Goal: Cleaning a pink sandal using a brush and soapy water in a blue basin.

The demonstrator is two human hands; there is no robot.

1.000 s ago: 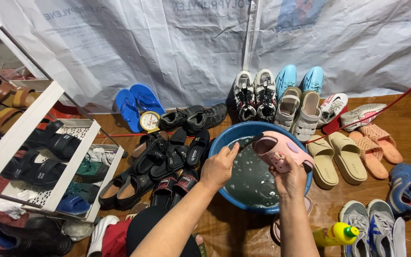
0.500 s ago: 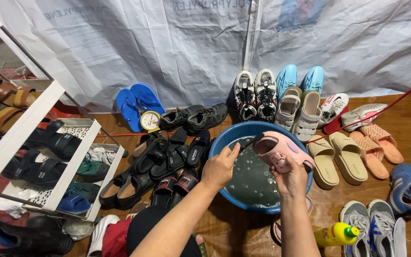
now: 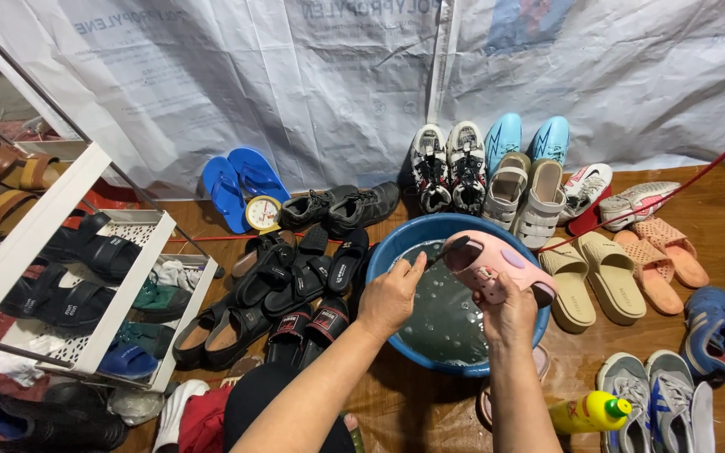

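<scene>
Nearest: yellow plastic bottle w/ green cap (image 3: pixel 589 412) lying on brown floor by grey lace-up sneakers (image 3: pixel 656 398). Right hand (image 3: pixel 509 315) closed round heel end of pink rubber slide sandal (image 3: pixel 497 267), held tilted over the round blue plastic basin of soapy water (image 3: pixel 396 247). Left hand (image 3: pixel 392 294) fingers pinched shut on thin dark handle, prob. a small brush (image 3: pixel 442 250); tip touching sandal's toe end, head not clear. Left of basin: heap of black strap sandals (image 3: pixel 295 281), white shoe rack (image 3: pixel 86 277). Right: beige slides (image 3: pixel 602 273). Far: blue flip-flops (image 3: pixel 237 184), black-white sneakers (image 3: pixel 446 164) along white plastic sheet wall (image 3: pixel 295 75).
</scene>
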